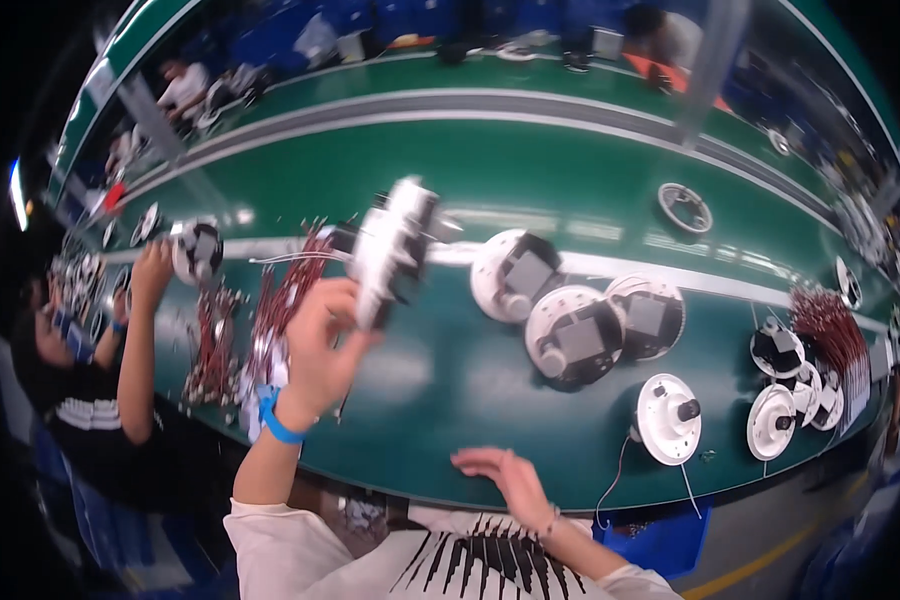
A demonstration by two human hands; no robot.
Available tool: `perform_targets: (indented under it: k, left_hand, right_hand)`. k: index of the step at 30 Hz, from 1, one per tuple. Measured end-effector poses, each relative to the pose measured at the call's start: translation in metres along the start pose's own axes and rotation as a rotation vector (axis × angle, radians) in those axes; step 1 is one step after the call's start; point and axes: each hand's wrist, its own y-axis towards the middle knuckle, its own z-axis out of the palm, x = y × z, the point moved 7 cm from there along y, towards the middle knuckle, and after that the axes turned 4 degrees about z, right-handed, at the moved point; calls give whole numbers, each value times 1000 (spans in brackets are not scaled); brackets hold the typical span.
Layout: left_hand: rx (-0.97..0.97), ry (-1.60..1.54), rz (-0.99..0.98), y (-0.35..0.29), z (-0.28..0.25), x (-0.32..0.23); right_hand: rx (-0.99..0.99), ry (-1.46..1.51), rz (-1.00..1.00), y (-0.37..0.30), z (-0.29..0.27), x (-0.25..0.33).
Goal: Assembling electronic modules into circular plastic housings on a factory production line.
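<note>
My left hand, with a blue wristband below it, grips a round white housing with black parts by its lower edge. It is held on edge above the green table, smeared by motion. My right hand hovers at the table's near edge, fingers stretched out and nothing in them. To the right of the held piece lie similar round white housings with black and grey modules: one at the back, one nearer, and one beside it. Closer to me sits a white disc with a black knob and trailing wires.
Bundles of red wires lie on the left, another red bundle at far right beside several housings. A white ring rests on the green conveyor. At left, a co-worker's hand touches another housing.
</note>
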Motion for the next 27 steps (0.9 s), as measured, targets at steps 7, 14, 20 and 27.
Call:
perform_targets:
  k: [7, 14, 20, 27]
  left_hand:
    - [338, -118, 218, -117, 43, -78]
    - [285, -303, 286, -153, 55, -91]
    - [315, -409, 428, -153, 65, -106]
    - [586, -523, 197, -178, 96, -111]
  right_hand:
    - [326, 1012, 349, 37, 58, 46]
    - [254, 644, 398, 21, 42, 43]
    - [219, 353, 371, -20, 36, 45]
    - [704, 541, -37, -14, 17, 50]
